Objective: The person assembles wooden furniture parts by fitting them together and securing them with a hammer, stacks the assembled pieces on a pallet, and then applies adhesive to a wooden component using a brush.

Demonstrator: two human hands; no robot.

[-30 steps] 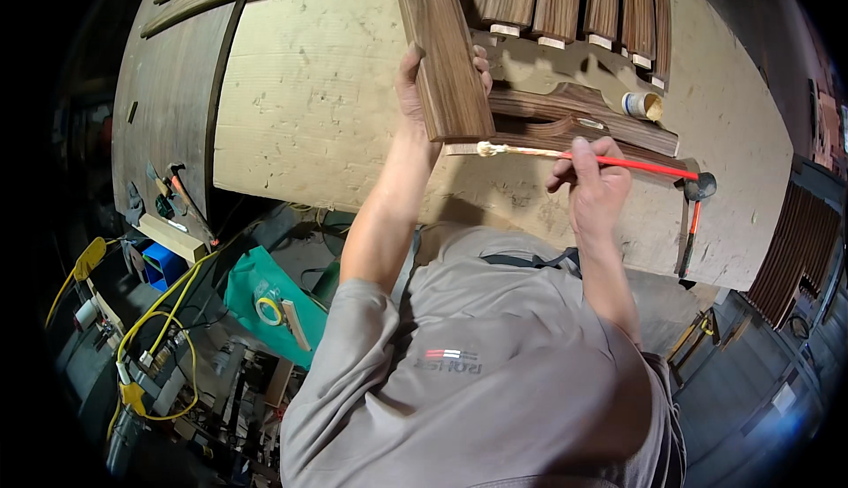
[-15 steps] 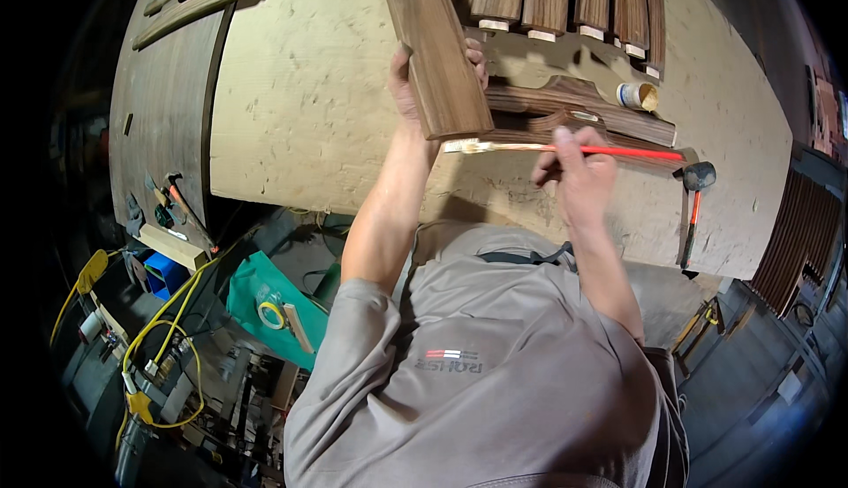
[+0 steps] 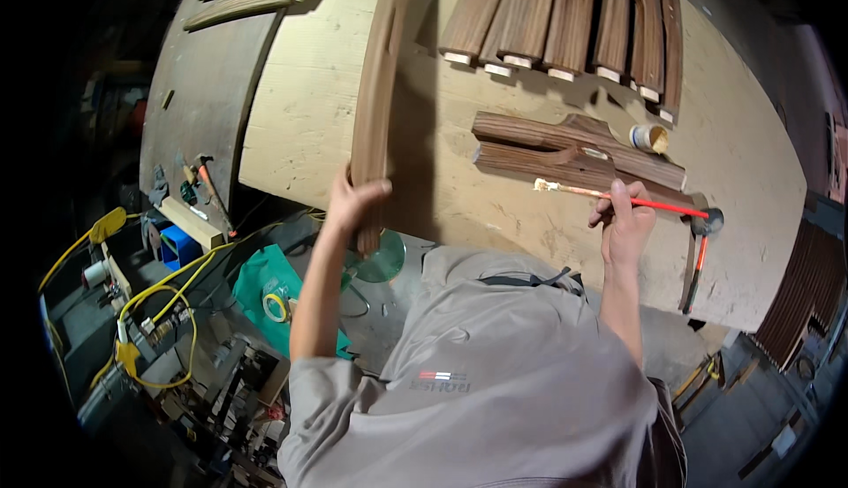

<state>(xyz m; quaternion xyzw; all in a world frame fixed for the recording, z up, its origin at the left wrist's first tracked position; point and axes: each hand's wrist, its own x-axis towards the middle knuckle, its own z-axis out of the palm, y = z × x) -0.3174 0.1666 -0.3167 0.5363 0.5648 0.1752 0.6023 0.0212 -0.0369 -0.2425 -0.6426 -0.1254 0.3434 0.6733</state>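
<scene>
My left hand (image 3: pixel 347 204) is closed around the lower end of a long dark-brown wooden piece (image 3: pixel 380 90), held on its narrow side over the bench's left part. Between the fingers of my right hand (image 3: pixel 625 223) is a thin brush (image 3: pixel 667 205) with a red handle; its bristles, caked in cream-coloured paste, point left. Just beyond the brush lie two shaped wooden pieces (image 3: pixel 534 132) side by side. A small open jar (image 3: pixel 649 139) with yellowish contents rests tipped against the far one.
Several brown wooden pieces (image 3: pixel 572 20) with pale end tenons line the far side of the pale bench (image 3: pixel 296 135). A rubber mallet (image 3: pixel 700 258) lies at right. On the left bench are more slats (image 3: pixel 243 7) and a hammer (image 3: pixel 212 192). Yellow cables (image 3: pixel 177 289) hang at lower left.
My left hand has moved left and nearer to me, turning the wooden piece from its broad face to its narrow side. The brush has come away from the piece's end.
</scene>
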